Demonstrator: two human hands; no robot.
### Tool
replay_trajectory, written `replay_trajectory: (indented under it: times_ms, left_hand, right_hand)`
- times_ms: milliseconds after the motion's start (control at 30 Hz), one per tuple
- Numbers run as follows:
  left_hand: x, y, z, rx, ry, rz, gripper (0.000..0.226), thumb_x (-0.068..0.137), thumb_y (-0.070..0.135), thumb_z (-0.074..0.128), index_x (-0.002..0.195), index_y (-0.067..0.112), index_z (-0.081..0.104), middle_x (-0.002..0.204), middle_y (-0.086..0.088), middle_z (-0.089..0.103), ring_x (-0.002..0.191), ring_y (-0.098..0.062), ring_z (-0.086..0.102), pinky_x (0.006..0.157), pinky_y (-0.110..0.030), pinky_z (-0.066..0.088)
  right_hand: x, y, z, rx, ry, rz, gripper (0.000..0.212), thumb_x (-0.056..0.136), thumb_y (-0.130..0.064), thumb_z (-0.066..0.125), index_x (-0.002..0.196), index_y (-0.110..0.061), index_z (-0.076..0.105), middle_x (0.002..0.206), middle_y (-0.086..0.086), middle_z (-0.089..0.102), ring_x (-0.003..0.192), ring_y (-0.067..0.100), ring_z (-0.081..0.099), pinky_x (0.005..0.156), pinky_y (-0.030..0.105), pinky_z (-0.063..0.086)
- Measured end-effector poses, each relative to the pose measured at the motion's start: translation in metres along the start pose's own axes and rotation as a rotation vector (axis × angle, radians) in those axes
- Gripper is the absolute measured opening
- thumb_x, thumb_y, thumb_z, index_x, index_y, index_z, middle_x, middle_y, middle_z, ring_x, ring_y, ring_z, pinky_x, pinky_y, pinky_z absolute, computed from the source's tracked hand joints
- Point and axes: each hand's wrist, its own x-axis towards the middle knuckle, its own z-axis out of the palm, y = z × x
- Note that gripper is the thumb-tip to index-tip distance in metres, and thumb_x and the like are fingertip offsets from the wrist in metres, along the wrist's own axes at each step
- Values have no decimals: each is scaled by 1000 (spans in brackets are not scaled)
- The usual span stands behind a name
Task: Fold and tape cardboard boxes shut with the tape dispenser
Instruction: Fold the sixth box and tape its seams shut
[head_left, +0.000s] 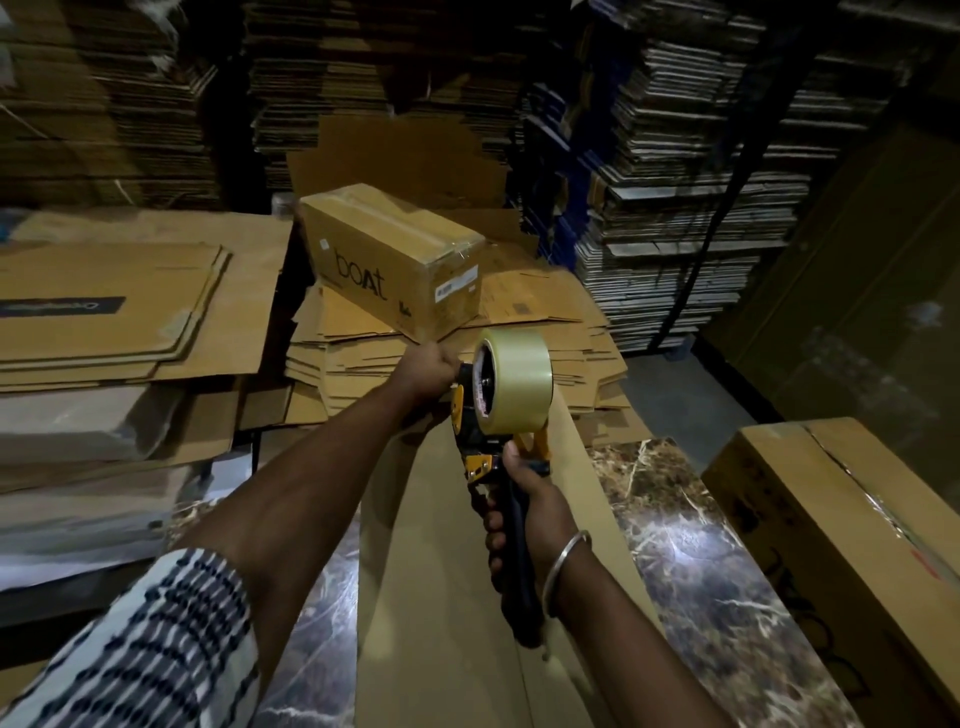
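Observation:
A long brown cardboard box (441, 597) lies lengthwise in front of me on the marble surface (691, 561). My right hand (530, 509) grips the black handle of a yellow tape dispenser (488, 441) carrying a roll of clear tape (517, 382), held over the box's far end. My left hand (428, 366) reaches forward with fingers curled at the dispenser's front, by the far end of the box; what it grips is hidden. A taped box printed "boAt" (395, 260) sits on a pile of flat cardboard (363, 364) beyond.
Another taped box (841, 545) lies at the right on the marble. Stacks of flattened cartons (119, 322) sit at the left. Tall piles of flat cardboard (701, 182) fill the background. A dark panel (857, 291) stands at the right.

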Motion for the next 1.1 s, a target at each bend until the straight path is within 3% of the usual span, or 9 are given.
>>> replay_trajectory:
  times_ms: [100,300,433,567,733,800,867,967,1100]
  left_hand:
    - [-12,-1,-5,91,-85,59,21,93,19,59,82,4,69,89,-18,67,79,-24,59,68,-30,42]
    - [-28,4,-14,343,-138,162,20,89,15,58,90,3,74,87,-17,67,82,-31,61,68,-37,44]
    - [-33,0,-10,388,-81,192,28,90,26,54,74,10,70,75,-11,66,73,-31,61,57,-33,37]
    - [-40,-4,-4,453,12,234,34,96,41,50,68,23,60,73,-3,60,72,-25,57,62,-33,40]
    - [-48,-7,8,495,97,289,40,103,45,40,119,20,67,111,-9,69,100,-27,62,86,-41,53]
    - [-57,-11,11,462,109,414,44,104,41,40,139,19,54,142,-9,55,131,-27,48,107,-45,42]
    - [-70,-16,14,528,-15,577,51,105,45,36,151,25,38,160,1,33,150,-17,22,121,-50,20]
    - [-84,-26,19,710,-281,587,55,105,46,25,158,31,20,167,5,12,154,-14,1,122,-49,0]
    - [-88,-20,12,798,-344,509,69,93,53,14,159,31,16,168,7,6,154,-14,-6,122,-48,-1]
  right_hand:
    - [2,2,0,-23,-11,-19,61,86,-72,53,61,-16,49,55,-2,38,44,14,32,47,24,24]
    - [-1,6,-1,-50,7,-57,62,82,-75,57,61,-18,47,57,-1,37,44,15,30,46,23,25]
    - [-17,16,-8,-37,14,-41,61,81,-73,59,57,-18,47,56,0,37,45,16,29,47,24,22]
    - [-46,44,-20,-64,27,-26,59,80,-73,60,59,-20,48,56,1,37,44,16,29,46,25,22]
    - [-68,61,-28,-52,64,-28,57,83,-68,61,60,-17,49,56,2,40,45,17,30,47,26,24]
    - [-69,60,-28,-66,64,-36,57,85,-66,59,61,-16,48,55,3,40,44,18,31,47,26,24]
    - [-68,60,-27,-67,63,-36,58,85,-66,58,59,-16,47,55,3,39,44,18,30,47,26,23]
    - [-67,59,-27,-63,49,-32,58,74,-70,61,57,-16,48,55,3,39,45,18,30,47,26,23]
    - [-64,57,-27,-69,53,-21,58,80,-69,60,58,-17,47,55,2,38,45,17,29,47,26,23]
